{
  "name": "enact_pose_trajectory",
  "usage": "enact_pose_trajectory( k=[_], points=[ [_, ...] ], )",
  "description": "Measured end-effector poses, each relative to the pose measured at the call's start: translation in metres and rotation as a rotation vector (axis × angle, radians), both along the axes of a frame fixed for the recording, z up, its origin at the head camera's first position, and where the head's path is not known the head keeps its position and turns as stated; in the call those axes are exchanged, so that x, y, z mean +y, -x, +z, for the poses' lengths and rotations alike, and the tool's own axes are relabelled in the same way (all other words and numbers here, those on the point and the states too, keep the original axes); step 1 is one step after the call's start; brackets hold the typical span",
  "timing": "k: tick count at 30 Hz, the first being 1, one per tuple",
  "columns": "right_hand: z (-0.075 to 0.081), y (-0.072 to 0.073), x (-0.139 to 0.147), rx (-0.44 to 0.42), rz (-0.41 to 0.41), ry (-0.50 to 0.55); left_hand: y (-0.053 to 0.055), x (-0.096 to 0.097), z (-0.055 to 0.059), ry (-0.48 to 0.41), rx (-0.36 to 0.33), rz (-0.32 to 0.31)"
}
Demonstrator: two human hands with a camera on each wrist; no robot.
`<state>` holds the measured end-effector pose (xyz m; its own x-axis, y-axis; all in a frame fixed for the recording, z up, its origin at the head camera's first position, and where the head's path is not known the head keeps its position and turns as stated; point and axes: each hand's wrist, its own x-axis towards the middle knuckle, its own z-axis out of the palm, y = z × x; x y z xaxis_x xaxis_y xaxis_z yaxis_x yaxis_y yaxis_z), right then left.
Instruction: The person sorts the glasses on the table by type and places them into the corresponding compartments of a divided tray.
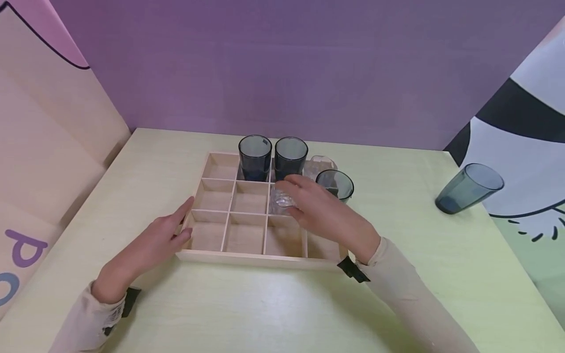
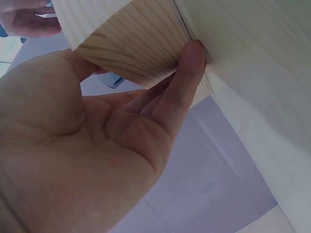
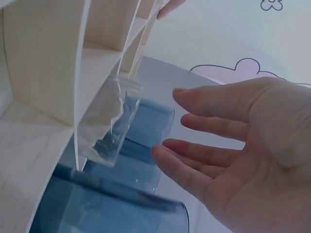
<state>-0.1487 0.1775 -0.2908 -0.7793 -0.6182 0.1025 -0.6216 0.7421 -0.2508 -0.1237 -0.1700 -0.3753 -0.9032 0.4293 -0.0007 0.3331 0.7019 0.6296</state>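
Observation:
A divided wooden tray (image 1: 260, 261) stands on the table, and my left hand (image 1: 145, 250) grips its left wall near the front corner. In the left wrist view, fingers lie against the tray's outer wood (image 2: 141, 43). My right hand (image 1: 328, 213) is over a clear wavy-patterned glass (image 1: 281, 200) in the third compartment of the middle row. In the right wrist view its fingers are spread apart from that clear glass (image 3: 104, 128). Two grey-blue glasses (image 1: 255, 159) (image 1: 290, 157) stand in the back row. Another grey-blue glass (image 1: 340, 186) is partly hidden behind my right hand.
A second clear glass (image 1: 321, 165) sits at the tray's back right. At the table's right edge stands a lone grey-blue glass (image 1: 468, 189). A purple wall (image 1: 282, 73) rises behind the table (image 1: 247, 304), with printed panels at both sides.

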Motion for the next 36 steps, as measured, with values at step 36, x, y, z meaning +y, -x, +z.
enact_pose_trajectory(
  k=[36],
  points=[
    [0.031, 0.000, 0.115, 0.437, -0.250, 0.260, 0.000, 0.001, -0.001, 0.020, 0.005, 0.001]
  ],
)
